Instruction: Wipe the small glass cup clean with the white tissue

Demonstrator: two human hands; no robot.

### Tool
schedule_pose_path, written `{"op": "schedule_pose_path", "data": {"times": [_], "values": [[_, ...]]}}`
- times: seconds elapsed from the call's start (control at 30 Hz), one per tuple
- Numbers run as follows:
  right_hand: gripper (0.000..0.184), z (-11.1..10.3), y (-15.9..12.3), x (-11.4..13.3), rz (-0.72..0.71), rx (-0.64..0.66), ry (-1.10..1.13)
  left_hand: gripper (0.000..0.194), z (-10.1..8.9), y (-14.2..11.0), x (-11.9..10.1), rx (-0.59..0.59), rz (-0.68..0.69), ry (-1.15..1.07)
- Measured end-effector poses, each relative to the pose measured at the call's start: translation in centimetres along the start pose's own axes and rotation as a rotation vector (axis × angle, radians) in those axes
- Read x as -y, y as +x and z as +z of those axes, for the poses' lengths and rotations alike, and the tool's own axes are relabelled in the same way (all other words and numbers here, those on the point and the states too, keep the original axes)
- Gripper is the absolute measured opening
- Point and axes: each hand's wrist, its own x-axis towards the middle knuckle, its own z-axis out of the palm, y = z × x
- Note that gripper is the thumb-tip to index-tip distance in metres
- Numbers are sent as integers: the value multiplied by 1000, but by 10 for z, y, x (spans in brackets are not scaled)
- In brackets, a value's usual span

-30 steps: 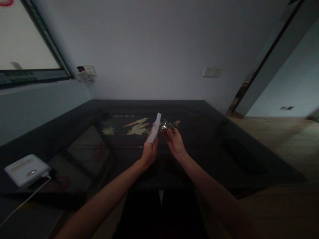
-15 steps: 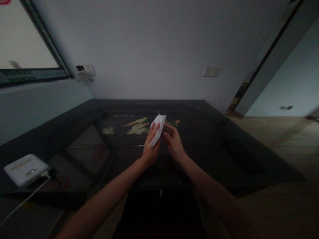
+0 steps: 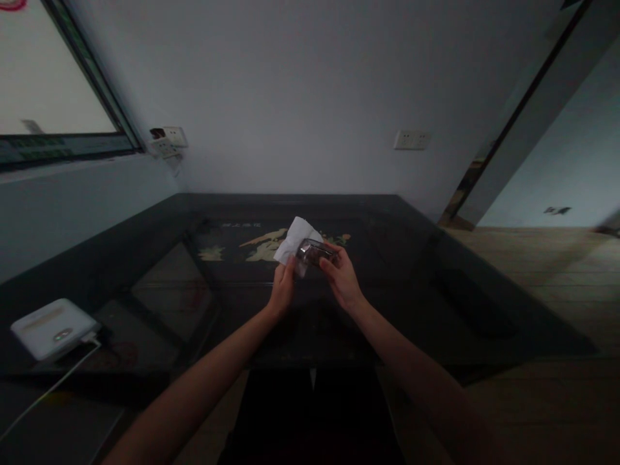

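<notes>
Both hands are raised together above a dark glass-topped table [image 3: 397,271]. My left hand [image 3: 281,292] is closed on a crumpled white tissue [image 3: 292,237], which it presses against a small shiny glass object [image 3: 314,252]. My right hand [image 3: 343,279] grips that glass object from the right side, fingers wrapped round it. The room is dim, so the object's exact shape is hard to make out. Under the glass lies a panel painted with pale birds and flowers [image 3: 264,247].
A white box-shaped device [image 3: 52,327] with a white cable [image 3: 53,386] lies on the table's left end. Wall sockets [image 3: 167,142] sit beside a window at left; another socket [image 3: 411,139] is on the back wall. Wooden floor [image 3: 542,258] and a doorway lie to the right.
The tissue went from a narrow upright fold to spread out behind the glass object. My left hand dropped slightly and moved to the object's left side; my right hand turned the object sideways.
</notes>
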Motion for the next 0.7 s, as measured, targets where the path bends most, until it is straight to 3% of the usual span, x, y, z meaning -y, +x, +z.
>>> {"op": "schedule_pose_path", "data": {"times": [0.13,0.33,0.57,0.7], "values": [[51,0,1,-1,6,-14,9,49,0,1,4,51,-2,1],[47,-1,2,-4,-7,-50,31,47,-1,-10,-4,167,316,293],[42,-6,7,-5,49,-44,104,49,3,-15,-12,484,705,474],[42,-4,5,-5,62,-53,92,50,6,-13,-18,493,769,510]]}}
